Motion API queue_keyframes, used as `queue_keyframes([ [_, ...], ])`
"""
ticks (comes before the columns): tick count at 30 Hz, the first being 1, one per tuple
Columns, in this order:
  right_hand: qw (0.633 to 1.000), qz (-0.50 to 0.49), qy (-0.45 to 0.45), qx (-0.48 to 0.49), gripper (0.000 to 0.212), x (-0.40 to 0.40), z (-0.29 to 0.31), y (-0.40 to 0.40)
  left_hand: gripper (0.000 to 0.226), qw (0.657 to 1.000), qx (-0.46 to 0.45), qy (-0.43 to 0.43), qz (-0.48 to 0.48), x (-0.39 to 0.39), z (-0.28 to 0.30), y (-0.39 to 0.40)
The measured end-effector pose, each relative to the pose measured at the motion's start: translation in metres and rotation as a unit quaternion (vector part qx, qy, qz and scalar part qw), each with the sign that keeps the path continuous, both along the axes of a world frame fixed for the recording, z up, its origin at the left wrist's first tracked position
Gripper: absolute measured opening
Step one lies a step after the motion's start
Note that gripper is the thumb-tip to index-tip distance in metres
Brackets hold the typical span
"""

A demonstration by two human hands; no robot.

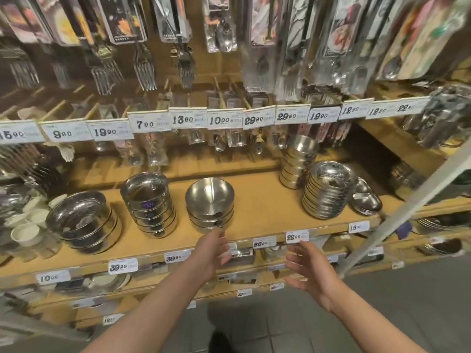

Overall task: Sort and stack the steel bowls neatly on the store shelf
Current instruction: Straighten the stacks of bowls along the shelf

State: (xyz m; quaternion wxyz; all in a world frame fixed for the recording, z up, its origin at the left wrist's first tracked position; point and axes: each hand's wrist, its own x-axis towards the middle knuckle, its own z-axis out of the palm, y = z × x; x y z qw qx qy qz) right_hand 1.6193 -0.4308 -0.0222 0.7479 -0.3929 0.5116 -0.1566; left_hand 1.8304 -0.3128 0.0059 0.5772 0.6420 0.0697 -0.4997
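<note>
Several stacks of steel bowls stand on the wooden shelf [265, 207]. From left: a wide shiny stack [81, 220], a taller stack with a blue sticker [149, 202], and a low matte stack [210, 202]. Further right are a tall stack of small bowls [298, 161] and a leaning stack of shallow dishes [326, 189]. My left hand [211, 250] is open, fingertips just below the matte stack at the shelf's front edge. My right hand [308, 271] is open, fingers spread, in front of the shelf edge, holding nothing.
Flat divided steel trays [365, 200] lie at the shelf's right end. Packaged forks and spoons [145, 64] hang above, over a row of price tags [224, 119]. White cups [25, 230] sit at far left. Lower shelves hold more steelware. A pale diagonal bar [407, 207] crosses at right.
</note>
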Motion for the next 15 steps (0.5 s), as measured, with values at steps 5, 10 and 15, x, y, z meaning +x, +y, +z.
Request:
queue_keyframes([
  [5,1.0,0.014,0.014,0.003,0.039,0.031,-0.003,-0.029,0.016,0.998,-0.003,0.001,0.063,0.033,-0.008,-0.006],
  [10,0.997,0.073,0.008,0.008,0.034,0.109,-0.006,-0.048,0.028,0.992,-0.035,-0.002,0.122,0.074,-0.011,-0.02],
  [15,0.993,0.115,0.016,0.017,0.032,0.187,-0.03,-0.064,0.04,0.992,-0.071,-0.012,0.108,0.097,-0.027,-0.038],
])
